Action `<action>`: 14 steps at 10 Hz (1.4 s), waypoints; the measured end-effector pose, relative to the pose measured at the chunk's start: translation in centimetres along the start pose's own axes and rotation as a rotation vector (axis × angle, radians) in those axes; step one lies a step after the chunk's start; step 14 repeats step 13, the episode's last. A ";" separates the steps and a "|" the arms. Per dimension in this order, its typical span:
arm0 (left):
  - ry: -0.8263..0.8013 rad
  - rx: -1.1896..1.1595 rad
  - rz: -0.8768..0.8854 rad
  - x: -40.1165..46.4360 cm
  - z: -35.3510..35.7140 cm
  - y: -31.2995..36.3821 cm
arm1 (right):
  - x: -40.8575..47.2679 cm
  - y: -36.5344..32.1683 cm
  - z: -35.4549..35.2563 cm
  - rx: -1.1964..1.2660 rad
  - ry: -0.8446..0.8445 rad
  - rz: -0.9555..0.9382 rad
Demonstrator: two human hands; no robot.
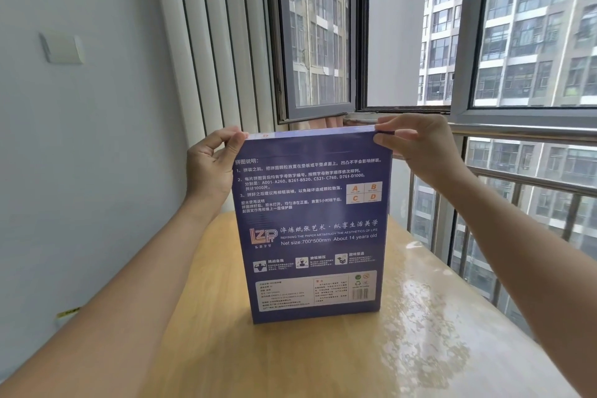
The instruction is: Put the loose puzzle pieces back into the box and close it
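Observation:
A tall blue puzzle box (pixel 311 226) stands upright on its short end on the wooden table (pixel 420 333), its printed back facing me. My left hand (pixel 211 165) pinches the box's top left corner between thumb and fingers. My right hand (pixel 416 142) pinches the top right corner the same way. The box's top end looks shut from here. No loose puzzle pieces show anywhere in the view.
The table runs along a window with a metal railing (pixel 523 184) on the right. A grey wall with a white switch plate (pixel 63 48) is on the left. An open window frame (pixel 319 42) stands behind the box.

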State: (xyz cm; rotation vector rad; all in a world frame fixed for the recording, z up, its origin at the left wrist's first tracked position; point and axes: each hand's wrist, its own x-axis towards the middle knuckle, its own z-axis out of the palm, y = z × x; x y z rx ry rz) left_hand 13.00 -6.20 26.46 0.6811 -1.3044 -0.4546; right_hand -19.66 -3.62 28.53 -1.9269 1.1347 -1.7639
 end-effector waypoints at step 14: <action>-0.392 0.573 -0.601 -17.8 -6.8 -16.9 | -17.0 14.6 11.3 -0.528 -0.436 0.551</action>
